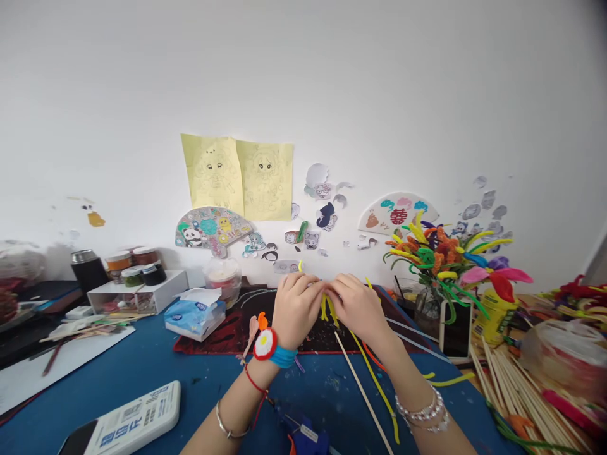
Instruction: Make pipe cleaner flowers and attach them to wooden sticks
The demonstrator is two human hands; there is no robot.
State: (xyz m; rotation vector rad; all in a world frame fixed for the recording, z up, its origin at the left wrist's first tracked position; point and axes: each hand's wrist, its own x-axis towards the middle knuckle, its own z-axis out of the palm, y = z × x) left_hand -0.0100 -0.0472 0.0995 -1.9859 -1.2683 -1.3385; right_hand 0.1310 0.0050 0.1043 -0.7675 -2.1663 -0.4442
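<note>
My left hand (296, 311) and my right hand (358, 311) meet above the dark mat, fingertips pinched together. Between them is a bent yellow pipe cleaner (331, 311), its ends hanging below my fingers; the part inside the pinch is hidden. Under my right hand, a long yellow pipe cleaner (380, 387) trails toward the front beside a thin wooden stick (361, 388). On my left wrist is a blue band with a red, white and yellow disc (264, 344). A blue glue gun (308, 435) lies between my forearms, partly cut off by the lower edge.
A tissue pack (195, 316) and a white phone-like device (137, 420) are on the left. At right stand a vase of pipe-cleaner flowers (429, 256), a phone (456, 332) and a yellow tub (493, 318). Several wooden sticks (521, 392) lie at the right front.
</note>
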